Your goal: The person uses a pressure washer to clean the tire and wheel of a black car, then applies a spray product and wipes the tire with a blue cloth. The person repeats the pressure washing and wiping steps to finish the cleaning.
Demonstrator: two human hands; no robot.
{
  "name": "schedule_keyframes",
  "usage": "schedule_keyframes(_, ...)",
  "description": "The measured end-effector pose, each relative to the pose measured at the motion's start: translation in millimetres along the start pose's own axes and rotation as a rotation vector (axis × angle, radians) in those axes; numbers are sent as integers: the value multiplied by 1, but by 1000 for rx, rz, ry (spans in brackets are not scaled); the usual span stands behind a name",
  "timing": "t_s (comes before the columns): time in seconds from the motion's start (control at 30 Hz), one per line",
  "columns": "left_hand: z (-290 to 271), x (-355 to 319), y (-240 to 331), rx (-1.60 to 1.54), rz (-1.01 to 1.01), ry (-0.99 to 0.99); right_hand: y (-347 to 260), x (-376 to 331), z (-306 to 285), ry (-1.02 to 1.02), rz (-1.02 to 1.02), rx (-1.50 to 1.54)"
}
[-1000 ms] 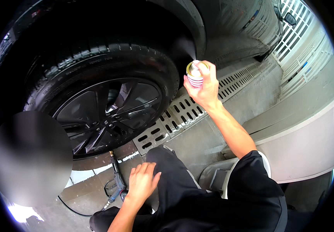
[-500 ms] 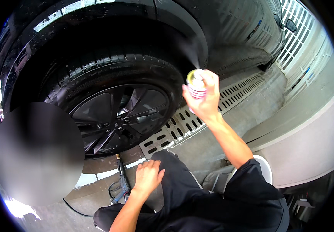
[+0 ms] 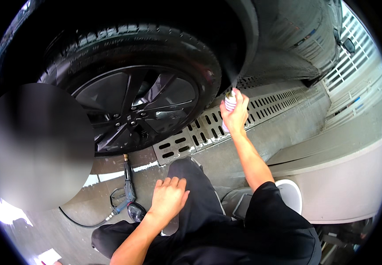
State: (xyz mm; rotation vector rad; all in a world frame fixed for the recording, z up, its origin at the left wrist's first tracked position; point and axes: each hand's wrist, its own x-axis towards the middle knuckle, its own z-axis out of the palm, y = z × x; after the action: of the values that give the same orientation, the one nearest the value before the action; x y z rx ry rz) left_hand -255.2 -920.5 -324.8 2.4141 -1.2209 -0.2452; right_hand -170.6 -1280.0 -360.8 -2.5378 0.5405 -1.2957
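The left hand [image 3: 169, 197] rests flat, fingers spread, on the dark-trousered knee [image 3: 191, 185], just beside a spray gun [image 3: 128, 194] lying on the wet floor. Farther out, the right hand [image 3: 235, 115] grips a spray can [image 3: 230, 102] aimed at the tyre [image 3: 155, 48]; spraying seems underway, and sweeping along the rubber likely comes next

Glossy black metal wheel [image 3: 133, 106] in matt ribbed rubber tyre [image 3: 191, 53]; pale perforated metal drain grate [image 3: 200, 132]
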Motion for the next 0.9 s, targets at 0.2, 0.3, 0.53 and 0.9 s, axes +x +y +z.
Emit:
schedule_keyframes(0.2,4,-16,17,-21,17,-42,40,-93,55,-298,235,-69)
schedule_keyframes(0.3,7,-23,18,-37,9,-108,41,-104,51,-258,327,-63)
schedule_keyframes(0.53,10,-18,10,5,-8,-138,-41,33,-28,221,-277,172)
schedule_keyframes(0.9,12,-12,9,23,41,-123,-29,22,-17,208,-161,164)
